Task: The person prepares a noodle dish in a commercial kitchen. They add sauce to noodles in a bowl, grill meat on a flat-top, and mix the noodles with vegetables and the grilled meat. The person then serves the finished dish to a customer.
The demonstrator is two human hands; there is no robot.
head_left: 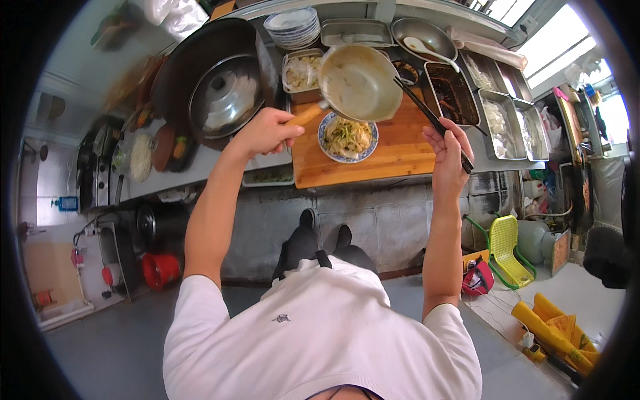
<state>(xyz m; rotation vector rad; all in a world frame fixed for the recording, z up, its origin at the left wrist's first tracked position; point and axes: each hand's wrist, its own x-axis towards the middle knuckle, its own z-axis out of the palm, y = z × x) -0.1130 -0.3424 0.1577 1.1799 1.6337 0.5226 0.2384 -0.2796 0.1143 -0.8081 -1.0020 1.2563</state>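
My left hand [266, 133] grips the wooden handle [306, 115] of a light-coloured saucepan [361, 82], which is tilted so that its inside faces me. Beneath the pan's near rim, a blue-and-white plate [348, 159] holds pale food topped with green strips [348, 137]. The plate rests on a wooden cutting board [400, 155]. In my right hand [452, 150] is a pair of dark chopsticks [422, 107], pointing up and left with their tips by the pan's right rim.
A large dark pot [210, 50] with a metal lid [227, 97] stands at left. Behind are stacked plates [292, 25] and a steel bowl [447, 37] with a white ladle [422, 47]. Metal trays [500, 125] line the right. A green-framed yellow chair [505, 245] stands on the floor.
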